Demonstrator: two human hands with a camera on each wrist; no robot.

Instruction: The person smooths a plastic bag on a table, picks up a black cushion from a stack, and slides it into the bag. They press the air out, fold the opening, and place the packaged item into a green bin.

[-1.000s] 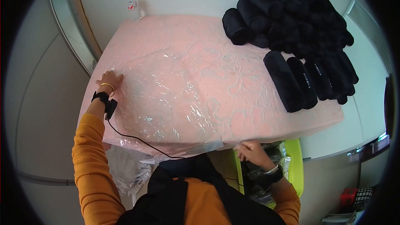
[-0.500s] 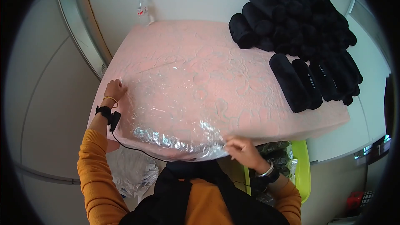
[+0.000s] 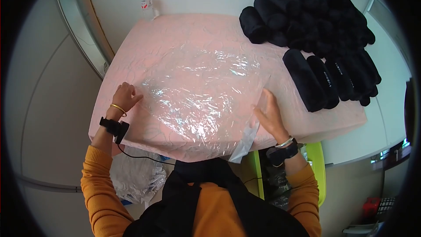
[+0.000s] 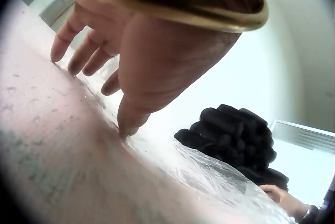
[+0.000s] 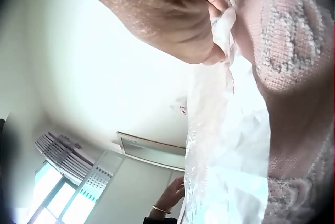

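Observation:
A clear plastic sheet or bag lies wrinkled on the pink cloth-covered table. My left hand rests at its left side; in the left wrist view the fingers of the left hand are spread, with their tips on the surface. At the right side is my right hand, thumb and fingers apart, touching the film. In the right wrist view the right hand has its fingertips against the film's whitish edge strip. That strip hangs over the table's front edge.
Black rolls are piled at the back right, several more in front of them. A bottle stands at the back left. Below the front edge are a green bin and crumpled clear plastic. A cable trails from the left wrist.
The right hand has moved from the front edge up onto the table at the right. The plastic has spread further back and right, and the left hand's fingers have loosened.

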